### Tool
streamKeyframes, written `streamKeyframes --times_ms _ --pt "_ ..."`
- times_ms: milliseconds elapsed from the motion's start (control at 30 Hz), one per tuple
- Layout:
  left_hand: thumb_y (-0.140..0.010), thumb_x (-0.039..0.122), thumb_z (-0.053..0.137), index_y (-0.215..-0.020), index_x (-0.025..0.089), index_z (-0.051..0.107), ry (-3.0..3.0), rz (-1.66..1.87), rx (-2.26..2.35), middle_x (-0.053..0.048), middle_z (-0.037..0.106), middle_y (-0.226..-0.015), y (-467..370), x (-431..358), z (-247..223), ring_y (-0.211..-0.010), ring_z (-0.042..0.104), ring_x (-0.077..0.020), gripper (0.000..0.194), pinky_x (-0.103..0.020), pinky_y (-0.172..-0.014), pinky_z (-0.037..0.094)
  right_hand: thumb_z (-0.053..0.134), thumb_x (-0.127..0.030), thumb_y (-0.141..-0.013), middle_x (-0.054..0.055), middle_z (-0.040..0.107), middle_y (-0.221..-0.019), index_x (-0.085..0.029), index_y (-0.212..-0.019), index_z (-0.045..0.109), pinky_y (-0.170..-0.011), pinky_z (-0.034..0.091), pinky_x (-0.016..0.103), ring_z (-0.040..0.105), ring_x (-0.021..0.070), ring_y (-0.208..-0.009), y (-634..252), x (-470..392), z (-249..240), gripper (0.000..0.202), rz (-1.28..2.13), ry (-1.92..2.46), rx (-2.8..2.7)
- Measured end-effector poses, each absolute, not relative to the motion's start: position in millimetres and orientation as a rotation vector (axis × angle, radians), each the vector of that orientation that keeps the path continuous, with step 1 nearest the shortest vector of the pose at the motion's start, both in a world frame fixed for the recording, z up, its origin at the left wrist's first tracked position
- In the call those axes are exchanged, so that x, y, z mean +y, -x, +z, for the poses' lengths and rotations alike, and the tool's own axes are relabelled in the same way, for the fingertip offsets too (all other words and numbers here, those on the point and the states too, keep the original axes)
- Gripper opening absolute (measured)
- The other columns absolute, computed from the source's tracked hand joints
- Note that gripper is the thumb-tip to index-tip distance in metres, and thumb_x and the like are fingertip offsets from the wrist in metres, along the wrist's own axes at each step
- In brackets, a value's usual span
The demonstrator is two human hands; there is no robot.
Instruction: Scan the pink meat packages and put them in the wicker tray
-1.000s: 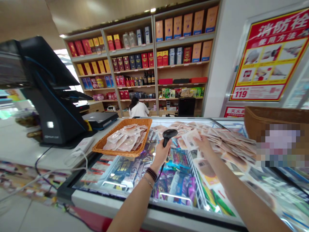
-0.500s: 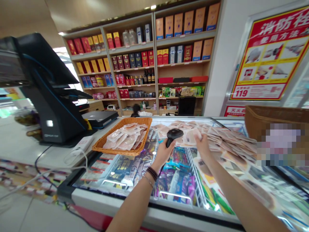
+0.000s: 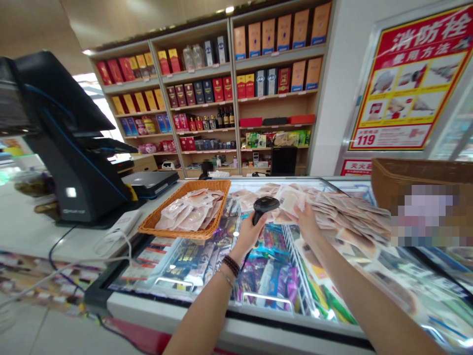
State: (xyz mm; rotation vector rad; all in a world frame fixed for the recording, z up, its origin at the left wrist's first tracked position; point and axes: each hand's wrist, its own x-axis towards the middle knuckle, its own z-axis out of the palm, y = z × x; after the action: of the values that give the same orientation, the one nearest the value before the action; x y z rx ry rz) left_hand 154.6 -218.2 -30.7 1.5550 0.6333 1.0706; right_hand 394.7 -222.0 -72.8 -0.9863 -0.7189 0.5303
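Firstly, shelves [image 3: 277,102], wall-sized, stocked with boxes and bottles; labels too small to read.
Freezer [image 3: 155,309], glass-topped, bagged goods visible inside.
Desk [image 3: 22,229], white, alongside.
Terminal [image 3: 74,167], black, on the desk; lettering on its base illegible.
Poster [image 3: 410,81], red and yellow, reading 消防栓, 使用方法 and 119; lower sign [image 3: 356,166] beneath, beginning 灭火.
Brown basket [image 3: 382,183], at the right, partly blurred out.
Orange basket [image 3: 197,234], wicker, near the freezer's left side, holding flat packets [image 3: 194,209].
Scale [image 3: 151,181], grey-topped, behind the orange basket, left.
Loose packets [image 3: 351,214], heaped on the glass to the right.
Hands, two: left hand [image 3: 251,232] closed around the scanner; right hand [image 3: 308,222] pinching one packet by its edge.
Scanner [image 3: 265,203], black, head toward that packet.
Held packet [image 3: 291,198], pale, above the glass, just beside the scanner; print unreadable.
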Motion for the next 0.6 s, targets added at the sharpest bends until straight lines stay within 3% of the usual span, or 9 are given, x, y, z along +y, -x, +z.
streamKeyframes --times_ms 300,600 --pt "-0.084 0.080 0.077 -0.085 0.024 0.052 -1.521 1.049 0.613 0.007 0.052 -0.059 -155 -217 -30 -0.043 0.044 -0.0089 0.061 -0.025 -0.046 0.037 0.095 -0.047 -0.067 0.007 0.076 -0.129 -0.030 -0.115 0.064 -0.091 0.074 0.047 0.077 0.0283 -0.121 -383 -230 -60 0.059 0.544 0.932 -0.597" --pt "-0.086 0.078 0.076 -0.084 0.023 0.053 -1.537 1.084 0.621 0.007 0.052 -0.058 -154 -218 -30 -0.044 0.044 -0.0089 0.059 -0.024 -0.046 0.037 0.098 -0.044 -0.064 0.007 0.076 -0.131 -0.029 -0.114 0.067 -0.091 0.074 0.048 0.075 0.0286 -0.124 -375 -237 -48 0.061 0.568 0.871 -0.599"
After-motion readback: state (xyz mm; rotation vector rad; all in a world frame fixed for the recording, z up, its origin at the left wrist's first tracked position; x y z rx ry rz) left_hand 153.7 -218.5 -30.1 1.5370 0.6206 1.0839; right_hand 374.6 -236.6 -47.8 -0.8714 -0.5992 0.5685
